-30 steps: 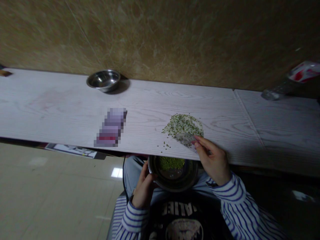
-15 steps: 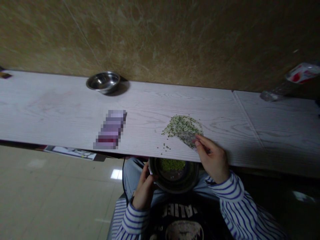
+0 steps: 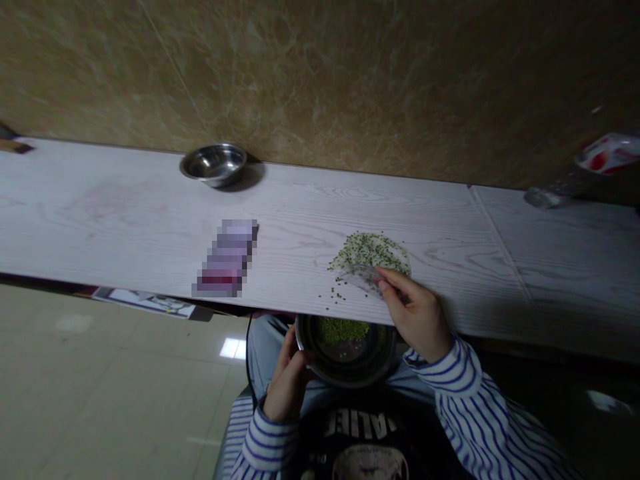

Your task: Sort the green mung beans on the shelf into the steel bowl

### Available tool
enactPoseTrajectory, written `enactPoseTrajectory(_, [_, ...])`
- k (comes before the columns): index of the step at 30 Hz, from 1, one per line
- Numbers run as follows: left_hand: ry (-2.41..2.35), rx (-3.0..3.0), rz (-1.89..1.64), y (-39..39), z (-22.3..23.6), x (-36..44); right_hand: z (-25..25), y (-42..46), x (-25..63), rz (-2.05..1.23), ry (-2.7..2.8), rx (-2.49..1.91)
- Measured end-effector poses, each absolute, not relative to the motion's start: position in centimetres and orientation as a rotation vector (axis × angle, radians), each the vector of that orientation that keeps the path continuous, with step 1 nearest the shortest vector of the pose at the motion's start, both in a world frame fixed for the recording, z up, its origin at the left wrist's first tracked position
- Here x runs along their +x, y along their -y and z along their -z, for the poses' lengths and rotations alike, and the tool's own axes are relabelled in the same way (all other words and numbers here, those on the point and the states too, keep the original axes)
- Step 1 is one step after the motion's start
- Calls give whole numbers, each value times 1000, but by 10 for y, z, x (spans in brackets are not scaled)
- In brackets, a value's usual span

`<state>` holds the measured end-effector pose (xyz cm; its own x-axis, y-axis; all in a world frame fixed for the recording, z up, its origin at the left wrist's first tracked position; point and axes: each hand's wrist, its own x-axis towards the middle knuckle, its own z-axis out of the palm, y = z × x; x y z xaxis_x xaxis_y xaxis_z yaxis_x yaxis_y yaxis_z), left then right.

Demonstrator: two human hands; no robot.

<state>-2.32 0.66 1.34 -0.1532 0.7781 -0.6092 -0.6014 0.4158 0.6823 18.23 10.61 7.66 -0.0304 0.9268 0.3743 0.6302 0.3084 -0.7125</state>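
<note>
A pile of small green beans [image 3: 369,251] lies on the pale wooden table [image 3: 150,220], with a few stray beans towards the near edge. My right hand [image 3: 414,312] rests on the table at the pile's near side, its fingers pinched on a thin clear plastic piece [image 3: 360,273] that lies against the beans. Below the table edge, my left hand [image 3: 287,380] grips the rim of a steel bowl [image 3: 345,347] on my lap; green beans fill its far side.
A second, empty steel bowl [image 3: 214,163] stands at the back by the wall. A blurred flat object [image 3: 227,257] lies left of the beans. A clear bottle with a red-and-white label [image 3: 585,170] lies at the far right. A tiled floor shows lower left.
My right hand has slid the clear plastic piece a little to the left along the near side of the bean pile. The left hand and the bowl have stayed in place.
</note>
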Motion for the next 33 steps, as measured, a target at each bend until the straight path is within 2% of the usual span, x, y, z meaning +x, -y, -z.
enactPoseTrajectory(33, [-1230,214,-1210,-4,-7,-25,-75,-96,189,-591,1711,-1435])
